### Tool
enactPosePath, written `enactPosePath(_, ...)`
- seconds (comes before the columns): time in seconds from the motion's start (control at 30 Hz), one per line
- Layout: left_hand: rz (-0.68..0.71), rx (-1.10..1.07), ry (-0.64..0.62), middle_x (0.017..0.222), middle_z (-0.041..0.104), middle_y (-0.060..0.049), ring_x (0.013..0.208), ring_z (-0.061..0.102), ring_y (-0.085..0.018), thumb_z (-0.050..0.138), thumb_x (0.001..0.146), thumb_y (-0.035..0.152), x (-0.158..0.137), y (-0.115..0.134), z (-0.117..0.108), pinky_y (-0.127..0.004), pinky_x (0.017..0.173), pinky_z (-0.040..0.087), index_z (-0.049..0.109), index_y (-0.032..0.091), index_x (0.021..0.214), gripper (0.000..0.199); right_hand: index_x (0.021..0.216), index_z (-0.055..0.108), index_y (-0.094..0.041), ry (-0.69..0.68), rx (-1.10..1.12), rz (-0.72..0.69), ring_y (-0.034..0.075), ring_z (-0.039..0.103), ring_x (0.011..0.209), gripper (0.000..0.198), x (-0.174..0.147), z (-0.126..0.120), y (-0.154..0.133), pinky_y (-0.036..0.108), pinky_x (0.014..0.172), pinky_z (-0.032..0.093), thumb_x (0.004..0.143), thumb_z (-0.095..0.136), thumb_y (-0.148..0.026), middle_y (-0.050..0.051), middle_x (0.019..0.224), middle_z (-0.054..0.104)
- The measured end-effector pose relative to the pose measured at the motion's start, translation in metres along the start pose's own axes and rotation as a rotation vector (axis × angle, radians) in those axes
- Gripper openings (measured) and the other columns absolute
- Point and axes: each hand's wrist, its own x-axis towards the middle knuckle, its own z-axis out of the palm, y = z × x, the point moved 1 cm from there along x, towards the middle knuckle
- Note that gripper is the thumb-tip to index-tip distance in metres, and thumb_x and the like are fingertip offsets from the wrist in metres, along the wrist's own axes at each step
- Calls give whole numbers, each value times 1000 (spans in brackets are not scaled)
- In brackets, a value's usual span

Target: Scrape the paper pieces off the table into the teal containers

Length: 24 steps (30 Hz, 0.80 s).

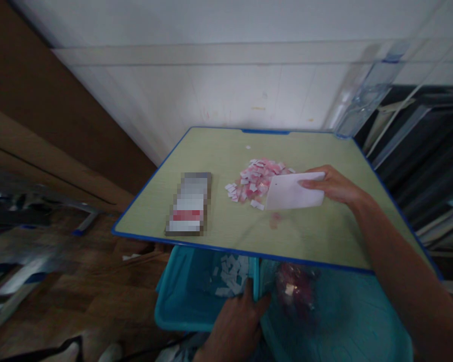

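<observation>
My right hand (335, 185) holds a white card (292, 192) by its right end, thumb on top. The card is tilted over the right side of a loose pile of small pink and white pieces (258, 176) on the folding table (309, 239), hiding part of it. Below the table's front edge, my left hand (237, 322) grips the right rim of a teal bin (186, 296), with fingers on the inner side and the thumb on the outer side. Small white slips (232, 274) lie inside that bin.
A blurred-out phone-like slab (191, 203) lies at the table's left. A clear plastic bottle (366, 98) stands at the back right corner. Under the front edge, a second teal bin (366, 317) holds a clear bag with something red (294, 286). A white wall (226, 90) rises behind.
</observation>
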Motion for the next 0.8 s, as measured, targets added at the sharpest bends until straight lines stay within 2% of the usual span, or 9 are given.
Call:
enactPosePath(0.23, -16, 15, -15, 128, 36, -15, 81, 60, -24, 42, 81, 23, 0, 0, 0, -39, 70, 46, 42, 32, 122, 41, 84, 70, -12, -165, 19, 20, 10, 54, 55, 32, -1, 14, -13, 19, 50, 38, 60, 70, -34, 1, 68, 66)
enactPosePath(0.47, 10, 56, 20, 127, 36, -17, 78, 60, -26, 44, 80, 24, 0, -2, 4, -40, 66, 47, 38, 33, 124, 45, 87, 70, -13, -340, -30, 59, 13, 59, 61, 34, -5, 11, -17, 21, 54, 43, 60, 70, -33, 3, 76, 68)
enactPosePath(0.67, -16, 56, -4, 122, 39, -15, 77, 60, -24, 41, 82, 26, 0, 2, -4, -38, 67, 46, 43, 31, 118, 37, 84, 69, -11, -381, -44, 47, 13, 59, 60, 32, -8, 11, -17, 20, 53, 43, 60, 69, -33, 3, 74, 68)
enactPosePath(0.8, -34, 40, -9, 118, 41, -12, 78, 59, -23, 39, 83, 26, 0, 4, -8, -37, 70, 45, 45, 30, 116, 33, 80, 70, -12, -347, -28, 1, 13, 58, 59, 30, -8, 16, -17, 20, 52, 43, 59, 70, -34, 2, 71, 68)
